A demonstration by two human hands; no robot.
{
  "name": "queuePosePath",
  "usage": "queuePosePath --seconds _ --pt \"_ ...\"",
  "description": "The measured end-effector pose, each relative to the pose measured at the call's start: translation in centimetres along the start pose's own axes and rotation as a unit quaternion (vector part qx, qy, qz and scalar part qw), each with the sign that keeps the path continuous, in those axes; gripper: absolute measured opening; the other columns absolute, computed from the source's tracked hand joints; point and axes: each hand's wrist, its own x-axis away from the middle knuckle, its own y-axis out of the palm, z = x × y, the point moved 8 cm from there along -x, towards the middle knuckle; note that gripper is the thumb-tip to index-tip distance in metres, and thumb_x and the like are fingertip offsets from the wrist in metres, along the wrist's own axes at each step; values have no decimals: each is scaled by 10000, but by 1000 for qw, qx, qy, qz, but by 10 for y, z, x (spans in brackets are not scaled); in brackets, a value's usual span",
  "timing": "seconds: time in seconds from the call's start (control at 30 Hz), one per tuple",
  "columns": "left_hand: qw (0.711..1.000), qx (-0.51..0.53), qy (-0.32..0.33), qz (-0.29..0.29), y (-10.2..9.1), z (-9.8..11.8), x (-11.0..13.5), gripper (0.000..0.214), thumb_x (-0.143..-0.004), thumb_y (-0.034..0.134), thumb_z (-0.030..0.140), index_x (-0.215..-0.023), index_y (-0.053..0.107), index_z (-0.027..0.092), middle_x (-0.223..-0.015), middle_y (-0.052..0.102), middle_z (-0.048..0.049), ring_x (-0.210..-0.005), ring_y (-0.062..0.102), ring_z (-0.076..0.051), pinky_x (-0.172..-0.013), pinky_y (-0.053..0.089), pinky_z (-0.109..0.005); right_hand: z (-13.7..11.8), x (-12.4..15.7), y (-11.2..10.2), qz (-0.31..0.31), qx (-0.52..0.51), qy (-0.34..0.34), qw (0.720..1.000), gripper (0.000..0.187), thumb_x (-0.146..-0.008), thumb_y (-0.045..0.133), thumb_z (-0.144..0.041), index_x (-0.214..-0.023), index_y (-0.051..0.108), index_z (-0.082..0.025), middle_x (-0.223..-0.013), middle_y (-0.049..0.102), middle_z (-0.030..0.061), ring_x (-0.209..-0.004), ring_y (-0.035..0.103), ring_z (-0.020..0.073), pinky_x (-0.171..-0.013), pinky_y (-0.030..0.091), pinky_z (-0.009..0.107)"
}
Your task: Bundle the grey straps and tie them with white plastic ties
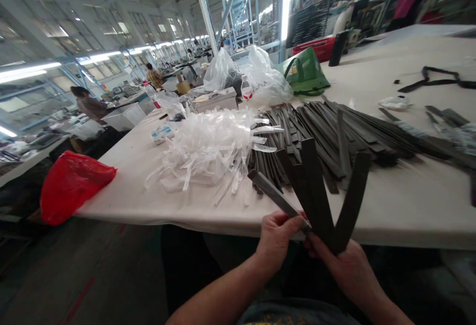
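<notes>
My left hand (pixel 277 236) is closed on the lower end of one dark grey strip (pixel 273 193), which slants up to the left. My right hand (pixel 344 265) grips the bottom of several more dark strips (pixel 320 196) that fan out upward in a V. Both hands are at the near edge of the white table (pixel 409 206). Just beyond them a big pile of the same dark strips (pixel 334 127) lies spread on the table. Left of that pile sits a heap of clear plastic sleeves (pixel 211 146).
A red plastic bag (pixel 70 184) hangs at the table's left corner. Clear bags (pixel 256 75), a green bag (pixel 305 72), a white box (pixel 217 99) and a small bottle (pixel 246 88) stand at the back. Black straps (pixel 435 80) lie far right. Other people work at distant tables.
</notes>
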Motion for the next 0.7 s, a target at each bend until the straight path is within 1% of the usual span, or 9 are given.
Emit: queuePosePath --seconds 0.13,0.2,0.3,0.4,0.47,0.5,0.57,0.63,0.7 --pt "990 67 107 68 -18 46 -16 398 -676 791 377 -1005 709 170 -967 732 -63 -775 687 -171 -801 513 -310 10 3 2 -21 -2 20 1000 396 -784 560 -561 -688 705 -205 -666 714 53 -574 684 222 -562 556 291" --pt "985 83 119 98 -27 56 -23 364 -683 782 388 -949 715 148 -955 735 -79 -758 693 -175 -801 524 -327 13 2 3 -23 10 21 999 414 -792 545 -573 -682 702 -206 -666 709 54 -576 679 221 -570 548 296" --pt "995 60 37 74 -19 27 -22 352 -692 775 382 -910 723 111 -842 743 -93 -710 689 -177 -759 534 -324 11 1 4 -18 15 13 1000 427 -817 523 -570 -683 684 -197 -652 695 55 -578 669 217 -570 530 294" --pt "998 22 -31 44 -9 -11 -5 372 -723 748 402 -969 725 123 -873 752 -98 -766 694 -186 -784 528 -317 5 2 6 -30 9 2 1000 441 -860 476 -550 -698 660 -184 -642 683 50 -571 655 201 -564 515 280" --pt "998 -37 -46 32 -9 -21 2 366 -727 746 402 -983 729 142 -927 753 -96 -824 694 -190 -805 517 -295 3 0 0 -29 17 5 999 450 -874 460 -537 -688 661 -181 -638 683 41 -564 652 187 -561 514 265" --pt "996 -73 -45 19 -11 -20 3 363 -727 745 403 -988 730 151 -960 750 -95 -847 694 -192 -808 513 -284 4 -2 -9 -19 27 11 999 449 -875 462 -530 -682 669 -181 -634 686 37 -569 656 184 -570 517 260" --pt "991 -129 -20 -5 -17 -9 1 391 -727 739 421 -1037 717 183 -1049 733 -92 -874 695 -202 -801 518 -287 7 -11 -41 25 62 32 997 424 -871 481 -496 -692 699 -179 -632 696 38 -605 674 194 -606 525 267" --pt "986 -167 19 -8 -30 9 -3 414 -726 726 448 -1059 707 203 -1090 721 -92 -889 696 -214 -806 528 -306 10 -24 -91 91 107 68 988 373 -867 508 -437 -754 736 -164 -642 708 54 -654 692 217 -637 528 290" --pt "975 -216 54 8 -50 27 -6 400 -731 714 456 -1038 714 199 -1070 727 -92 -912 693 -225 -838 527 -322 8 -40 -153 158 154 110 969 331 -874 529 -373 -812 753 -138 -654 713 75 -676 697 228 -628 523 301"
